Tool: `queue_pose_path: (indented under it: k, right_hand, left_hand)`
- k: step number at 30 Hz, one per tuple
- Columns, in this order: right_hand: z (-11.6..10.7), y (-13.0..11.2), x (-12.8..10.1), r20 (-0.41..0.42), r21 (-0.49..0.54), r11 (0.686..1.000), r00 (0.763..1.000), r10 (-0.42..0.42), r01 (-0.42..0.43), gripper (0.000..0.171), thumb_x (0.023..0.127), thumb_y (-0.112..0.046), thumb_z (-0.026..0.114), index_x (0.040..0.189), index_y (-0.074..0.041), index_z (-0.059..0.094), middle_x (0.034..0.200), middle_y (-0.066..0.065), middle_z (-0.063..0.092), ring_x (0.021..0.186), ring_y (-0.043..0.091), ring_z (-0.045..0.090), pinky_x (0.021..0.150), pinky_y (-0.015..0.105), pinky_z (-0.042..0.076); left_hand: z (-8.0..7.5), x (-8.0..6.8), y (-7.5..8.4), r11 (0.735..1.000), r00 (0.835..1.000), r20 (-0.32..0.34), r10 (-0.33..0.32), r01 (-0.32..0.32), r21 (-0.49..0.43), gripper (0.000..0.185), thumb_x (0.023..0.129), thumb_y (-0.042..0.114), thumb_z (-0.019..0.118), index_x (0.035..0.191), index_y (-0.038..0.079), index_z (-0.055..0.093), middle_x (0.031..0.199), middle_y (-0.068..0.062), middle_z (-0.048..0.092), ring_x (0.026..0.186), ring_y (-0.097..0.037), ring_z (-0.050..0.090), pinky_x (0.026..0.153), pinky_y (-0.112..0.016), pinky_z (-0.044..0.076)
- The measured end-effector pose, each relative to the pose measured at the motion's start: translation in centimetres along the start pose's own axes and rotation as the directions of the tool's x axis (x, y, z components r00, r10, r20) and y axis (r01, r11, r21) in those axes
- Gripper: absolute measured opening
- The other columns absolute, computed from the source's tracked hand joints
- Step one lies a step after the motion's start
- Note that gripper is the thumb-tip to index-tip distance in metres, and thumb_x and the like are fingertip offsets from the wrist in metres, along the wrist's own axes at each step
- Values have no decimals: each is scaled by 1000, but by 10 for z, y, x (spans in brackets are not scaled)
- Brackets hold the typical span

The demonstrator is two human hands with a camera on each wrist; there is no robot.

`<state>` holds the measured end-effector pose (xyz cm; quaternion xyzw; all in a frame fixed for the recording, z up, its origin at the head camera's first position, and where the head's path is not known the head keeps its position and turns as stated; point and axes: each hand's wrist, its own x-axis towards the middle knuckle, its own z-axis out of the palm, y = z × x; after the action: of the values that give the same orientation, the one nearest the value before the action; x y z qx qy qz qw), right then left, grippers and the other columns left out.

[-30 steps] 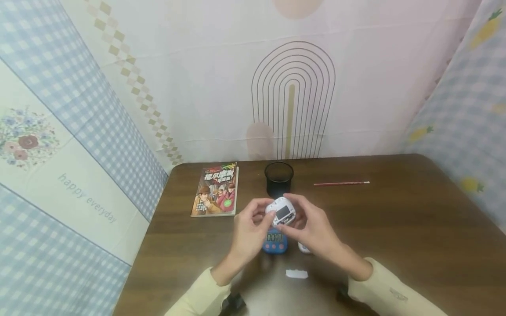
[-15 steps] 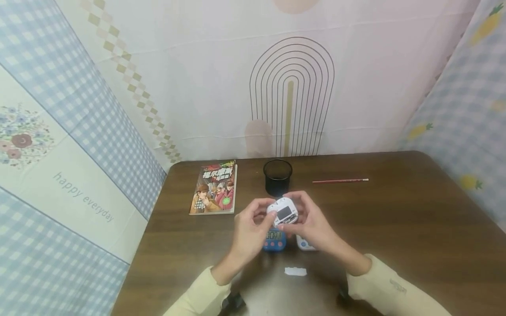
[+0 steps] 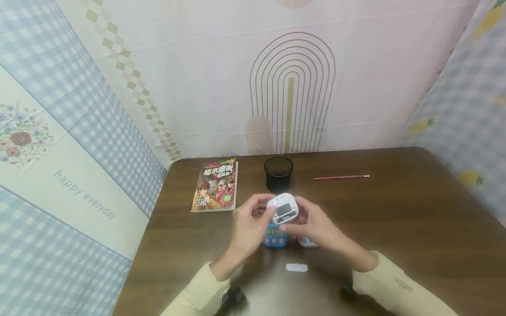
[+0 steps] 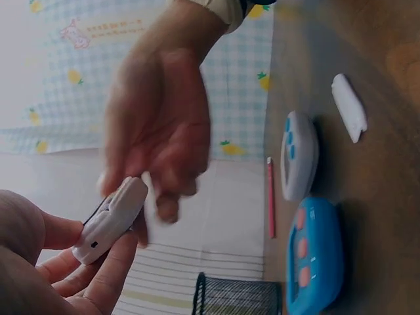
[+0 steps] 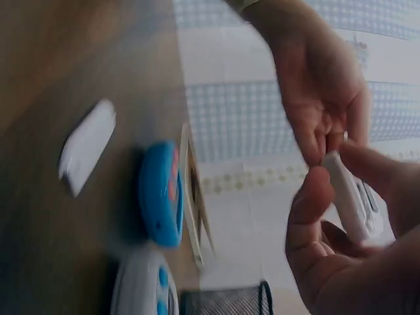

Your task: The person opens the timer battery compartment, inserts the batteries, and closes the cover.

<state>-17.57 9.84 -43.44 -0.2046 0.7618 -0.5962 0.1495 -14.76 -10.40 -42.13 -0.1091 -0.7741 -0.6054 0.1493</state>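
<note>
A white digital timer (image 3: 282, 202) is held up over the table, back side facing the head camera, with a dark square patch and an uncovered battery slot along its lower edge. My left hand (image 3: 246, 226) pinches its left side, thumb on the back. At the opposite side, my right hand (image 3: 322, 228) has its fingers curled round the edge, its thumb just below the slot. Beneath the hands stand a blue timer (image 3: 274, 239) with pink buttons and another white timer (image 5: 141, 289) with blue buttons, partly hidden by the right hand. Nearer me lies a small white battery cover (image 3: 296, 267).
A black mesh pen holder (image 3: 278, 177) stands behind the hands. The book (image 3: 215, 186) with an illustrated cover lies at the back left, a red pencil (image 3: 341, 177) at the back right. Patterned cloths hang behind and beside the brown table (image 3: 399, 210).
The held timer has turned slightly so its slot lies more level. My right thumb has moved a little away from its lower edge. The whole head view has shifted slightly.
</note>
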Motion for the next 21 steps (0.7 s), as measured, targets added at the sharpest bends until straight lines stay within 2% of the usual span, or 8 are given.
queue_pose_path:
  k: [3,7,10,12,17,21]
  right_hand:
    - [-2,6,-7,72,-191,980,997,-32,45,50,84,-16,90,125,-3,65,87,4,71,65,14,63,52,26,53]
    - [2,14,-14,189,-370,919,979,-71,138,24,82,-11,90,98,-8,73,68,-11,63,60,3,56,52,21,48]
    - [6,16,-19,238,-465,869,969,-63,170,19,80,-7,89,87,-14,73,65,-16,59,60,-3,53,54,19,47]
    - [8,16,-21,254,-534,826,966,-49,182,20,79,-7,89,85,-17,73,66,-18,57,62,-4,51,56,19,47]
    - [11,16,-27,290,-671,713,957,-2,205,19,76,-12,90,84,-19,74,72,-15,56,66,0,48,58,21,45]
    - [14,17,-30,309,-731,645,951,19,225,20,73,-14,90,79,-20,73,72,-14,56,64,2,47,57,22,43]
  left_hand:
    - [-2,3,2,1000,1000,-28,2,-2,-10,26,93,-1,75,119,2,73,103,-13,79,91,-24,76,82,-28,65]
    - [-3,4,2,999,999,-36,-9,8,-33,25,94,-1,75,119,2,73,103,-14,79,90,-23,75,81,-28,65]
    - [-3,4,0,999,1000,-27,-14,13,-44,25,94,-1,75,119,2,73,102,-15,79,89,-24,75,80,-27,65]
    - [-3,3,0,999,999,-28,-16,15,-47,25,94,-2,75,119,2,73,101,-15,79,89,-25,76,80,-27,65]
    - [-3,3,-1,999,999,-39,-10,8,-36,26,93,-2,76,118,3,74,100,-15,79,88,-25,75,79,-27,65]
    - [-4,3,-1,999,999,-41,4,-5,-32,25,93,-1,76,118,3,74,100,-15,79,88,-26,76,79,-27,65]
